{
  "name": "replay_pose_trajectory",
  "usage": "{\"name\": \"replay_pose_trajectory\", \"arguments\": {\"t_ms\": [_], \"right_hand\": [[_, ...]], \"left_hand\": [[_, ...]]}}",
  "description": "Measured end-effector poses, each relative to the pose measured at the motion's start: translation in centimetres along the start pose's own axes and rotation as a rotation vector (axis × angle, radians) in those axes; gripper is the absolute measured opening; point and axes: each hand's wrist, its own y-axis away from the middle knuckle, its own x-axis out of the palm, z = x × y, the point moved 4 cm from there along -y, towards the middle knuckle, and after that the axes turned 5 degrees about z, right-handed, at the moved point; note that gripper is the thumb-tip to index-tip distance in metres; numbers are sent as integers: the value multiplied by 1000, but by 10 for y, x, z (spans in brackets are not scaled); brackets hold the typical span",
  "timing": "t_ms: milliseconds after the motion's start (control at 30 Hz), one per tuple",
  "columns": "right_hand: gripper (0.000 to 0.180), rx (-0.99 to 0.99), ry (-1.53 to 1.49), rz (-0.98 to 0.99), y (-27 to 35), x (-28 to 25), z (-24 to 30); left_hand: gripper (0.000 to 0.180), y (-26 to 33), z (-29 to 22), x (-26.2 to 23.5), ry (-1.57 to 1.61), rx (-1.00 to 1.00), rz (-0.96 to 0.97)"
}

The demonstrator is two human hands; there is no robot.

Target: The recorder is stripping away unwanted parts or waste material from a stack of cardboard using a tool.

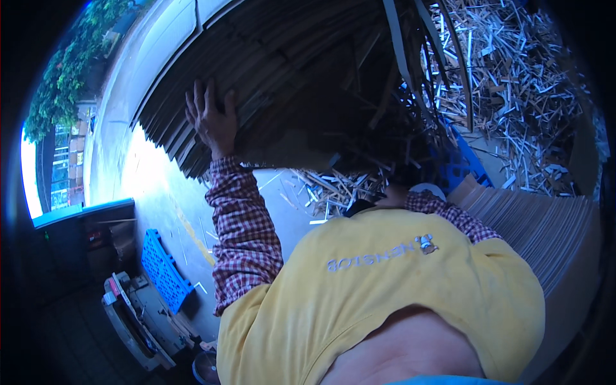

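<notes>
A thick stack of dark, thin wooden sheets [289, 70] arches across the upper middle of the view. My left hand [212, 119] presses against the stack's left end, fingers spread upward over the sheet edges, with the checked sleeve below it. My right hand [389, 197] reaches under the stack's lower right side. Only a sliver of that hand shows past the checked cuff, so its grip is hidden. My yellow shirt fills the lower middle.
A second stack of pale thin sheets [545, 224] lies at the right. A heap of scrap wood strips [513, 83] covers the top right. One blue plastic pallet [462, 163] sits by it and another blue pallet [163, 269] lies on the concrete floor [154, 186] at left. A machine [135, 321] stands lower left.
</notes>
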Motion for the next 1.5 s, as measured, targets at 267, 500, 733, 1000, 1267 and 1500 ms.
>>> {"name": "replay_pose_trajectory", "arguments": {"t_ms": [267, 500, 733, 1000, 1267, 1500], "right_hand": [[33, -211, -59, -156, -46, -116, 119], [35, -268, 34, -129, -81, -125, 217], [37, -254, 81, -131, -81, -128, 234], [39, -130, 66, -160, -82, -146, 241], [38, -173, 209, -188, -71, -167, 251], [35, -101, 610, -234, -76, -171, 272]], "left_hand": [[34, 3, 26, -18, 283, -74, -38], [36, 63, 77, -54, 204, -170, -93], [44, 119, 56, -44, 135, -299, -85], [42, 131, 61, -45, 248, -500, -183], [40, 137, 70, -44, 335, -496, -181], [38, 134, 69, -44, 419, -527, -219]]}}
